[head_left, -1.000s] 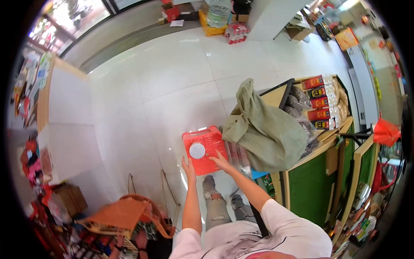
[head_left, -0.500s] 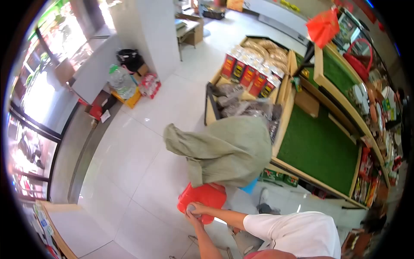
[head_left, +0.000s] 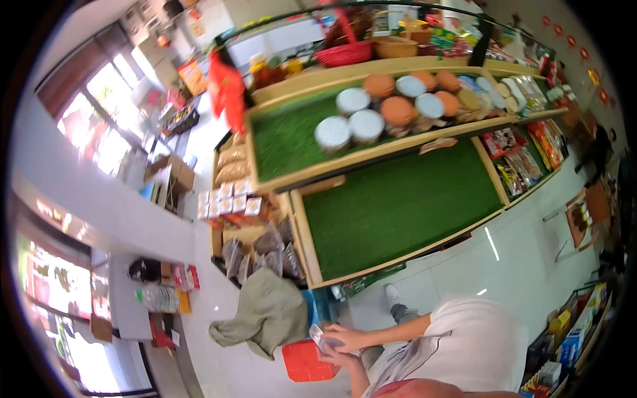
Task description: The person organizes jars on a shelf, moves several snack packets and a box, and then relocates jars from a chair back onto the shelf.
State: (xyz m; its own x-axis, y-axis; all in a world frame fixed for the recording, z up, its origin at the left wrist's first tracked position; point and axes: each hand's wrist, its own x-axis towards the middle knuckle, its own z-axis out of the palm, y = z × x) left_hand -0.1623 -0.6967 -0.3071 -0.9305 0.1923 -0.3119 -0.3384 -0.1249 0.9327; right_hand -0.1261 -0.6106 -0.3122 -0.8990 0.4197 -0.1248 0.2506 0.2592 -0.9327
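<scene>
My right hand point(head_left: 345, 337) is closed on a small, shiny, pale grey item point(head_left: 320, 337) whose details are too small to tell. My left hand point(head_left: 340, 358) is just below, its fingers curled against the lower part of the same item. Partly beneath my hands is a red plastic container or stool point(head_left: 304, 362). An olive-green cloth point(head_left: 265, 308) drapes over the front of the display, beside a blue object point(head_left: 320, 306).
A wooden display has green-lined trays point(head_left: 405, 205), lidded jars point(head_left: 366, 125), bagged goods point(head_left: 269, 249) and a pink basket point(head_left: 345, 53). A red bag point(head_left: 225, 93) hangs at its corner. Bottles point(head_left: 158, 298) stand at left; boxed goods point(head_left: 574, 338) are at lower right.
The view has swung right, bringing the jars and more of the display into sight. My hands have moved up off the red object, with the grey item between them.
</scene>
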